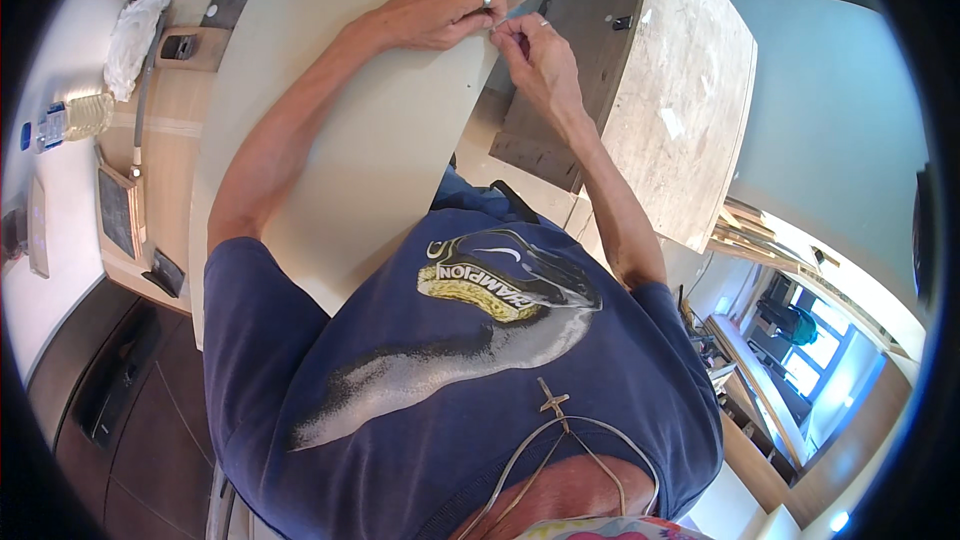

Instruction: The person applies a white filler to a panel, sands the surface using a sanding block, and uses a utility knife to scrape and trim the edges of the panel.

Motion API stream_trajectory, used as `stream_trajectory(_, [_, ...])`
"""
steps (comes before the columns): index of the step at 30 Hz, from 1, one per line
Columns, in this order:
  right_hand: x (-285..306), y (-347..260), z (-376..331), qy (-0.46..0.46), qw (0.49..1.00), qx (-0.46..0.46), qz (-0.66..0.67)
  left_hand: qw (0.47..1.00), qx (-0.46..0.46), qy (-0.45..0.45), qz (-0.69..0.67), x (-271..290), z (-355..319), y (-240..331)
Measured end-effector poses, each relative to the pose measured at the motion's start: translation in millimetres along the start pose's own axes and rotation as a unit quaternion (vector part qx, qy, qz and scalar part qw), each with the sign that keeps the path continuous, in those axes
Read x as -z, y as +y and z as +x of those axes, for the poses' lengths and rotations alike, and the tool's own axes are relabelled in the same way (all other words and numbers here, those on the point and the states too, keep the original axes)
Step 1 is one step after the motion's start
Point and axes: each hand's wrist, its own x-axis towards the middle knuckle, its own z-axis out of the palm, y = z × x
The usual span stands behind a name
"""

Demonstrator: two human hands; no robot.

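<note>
A large pale panel (340,70) lies in front of me, its right edge running under my hands. My left hand (445,12), with rings on a finger, is at that edge near the far end, its fingers curled and closed. Just right of it, my right hand (540,58) is closed in a pinch, thumb against fingers. The fingertips of both hands meet at the panel's edge. Whatever is between them is too small or hidden to make out. A small dark spot (468,86) marks the panel nearer to me.
Right of the panel stands a wooden cabinet (685,90) with a worn top and dark side. To the left are a clear plastic bag (135,43), a plastic bottle (75,122) and a dark framed piece (120,202). Stacked wood strips (750,230) lie at the right.
</note>
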Motion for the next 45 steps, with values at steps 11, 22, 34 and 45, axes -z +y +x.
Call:
stream_trajectory(11, [10.4,18.2,9.3,-0.121,0.956,-0.108,0.245,1.0,-0.007,0.017,-0.003,-2.5,-2.1,-1.9])
stream_trajectory(22, [14.6,29.4,4.7,-0.071,0.989,0.093,0.091,0.998,0.021,0.017,-0.065,4.3,-0.6,-0.1])
stream_trajectory(34, [35.9,29.0,19.7,-0.136,0.983,0.122,0.022,0.997,0.023,0.012,-0.078,5.6,-2.0,0.2])
stream_trajectory(45, [27.7,30.0,20.1,-0.142,0.982,0.121,0.028,0.996,0.024,0.014,-0.079,2.6,-2.4,-3.3])
